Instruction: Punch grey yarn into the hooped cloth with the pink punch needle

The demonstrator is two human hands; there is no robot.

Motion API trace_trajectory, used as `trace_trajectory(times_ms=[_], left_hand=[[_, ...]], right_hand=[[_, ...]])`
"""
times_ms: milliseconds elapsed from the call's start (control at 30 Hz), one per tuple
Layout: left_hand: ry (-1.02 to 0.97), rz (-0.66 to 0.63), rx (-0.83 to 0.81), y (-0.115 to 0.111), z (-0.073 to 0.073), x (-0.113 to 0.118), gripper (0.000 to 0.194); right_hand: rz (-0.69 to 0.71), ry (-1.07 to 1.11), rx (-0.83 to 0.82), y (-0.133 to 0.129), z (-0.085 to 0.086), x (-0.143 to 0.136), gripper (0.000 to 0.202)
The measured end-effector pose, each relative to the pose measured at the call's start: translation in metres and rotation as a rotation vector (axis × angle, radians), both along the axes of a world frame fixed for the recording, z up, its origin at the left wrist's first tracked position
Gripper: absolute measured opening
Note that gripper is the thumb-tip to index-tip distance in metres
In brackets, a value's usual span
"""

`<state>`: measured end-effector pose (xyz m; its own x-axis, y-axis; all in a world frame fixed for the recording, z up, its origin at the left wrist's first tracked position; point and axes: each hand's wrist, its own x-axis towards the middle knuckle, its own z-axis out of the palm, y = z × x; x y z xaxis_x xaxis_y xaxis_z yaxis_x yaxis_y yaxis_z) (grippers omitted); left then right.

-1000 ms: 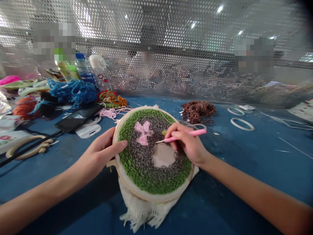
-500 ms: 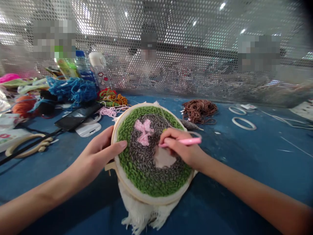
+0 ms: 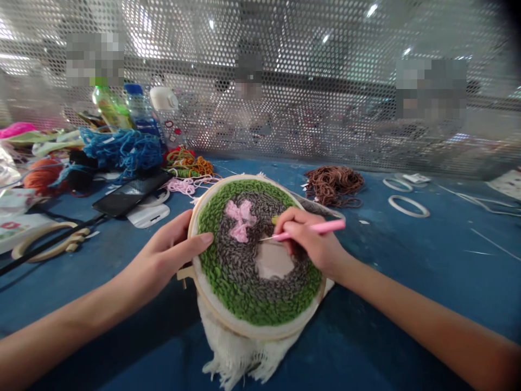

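Note:
My left hand [image 3: 175,244] grips the left rim of a round embroidery hoop [image 3: 211,314], thumb on the front and fingers behind. Stretched in it is white cloth covered with a green yarn ring [image 3: 228,296], grey yarn [image 3: 232,266] inside that and a pink bow shape [image 3: 241,220]. A bare white patch [image 3: 274,263] shows right of centre. Closed around a pink punch needle [image 3: 311,229], my right hand [image 3: 307,239] is over the hoop's right half. The needle's metal tip is near the patch's upper left edge. Fringed cloth [image 3: 240,347] hangs below the hoop.
A perforated metal screen [image 3: 285,119] stands behind the blue table [image 3: 407,271]. Brown yarn [image 3: 334,184] and white rings [image 3: 409,206] lie to the right. At left are a phone [image 3: 128,194], blue yarn [image 3: 122,152], bottles [image 3: 163,108] and another wooden hoop [image 3: 20,247].
My right hand has drawn the punch needle back slightly, and its metal tip now shows above the cloth. My left hand keeps its hold on the hoop.

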<state>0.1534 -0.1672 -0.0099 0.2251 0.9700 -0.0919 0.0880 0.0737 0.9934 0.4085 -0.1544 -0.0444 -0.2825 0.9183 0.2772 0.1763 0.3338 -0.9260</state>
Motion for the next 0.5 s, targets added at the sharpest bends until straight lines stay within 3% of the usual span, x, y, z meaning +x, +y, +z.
trace_trajectory(times_ms=[67, 133, 267, 333, 400, 500], left_hand=[[-0.013, 0.001, -0.011, 0.001, -0.001, 0.0, 0.048], [-0.022, -0.004, -0.019, 0.002, -0.001, 0.0, 0.046], [-0.002, -0.002, -0.026, 0.003, 0.001, 0.0, 0.048], [0.012, 0.003, -0.032, 0.003, 0.001, 0.001, 0.047], [0.002, 0.003, -0.034, 0.002, 0.001, 0.001, 0.047], [-0.057, -0.014, -0.028, -0.002, 0.002, 0.002, 0.051]], right_hand=[[0.068, -0.248, 0.086, -0.002, 0.002, -0.004, 0.013], [0.088, -0.29, 0.108, -0.002, 0.002, -0.004, 0.012], [-0.033, 0.179, -0.025, 0.001, -0.005, 0.006, 0.022], [-0.072, 0.289, -0.028, 0.001, -0.006, 0.01, 0.022], [-0.04, 0.189, -0.022, -0.001, -0.005, 0.008, 0.021], [0.071, -0.164, 0.105, -0.006, 0.0, -0.001, 0.013]])
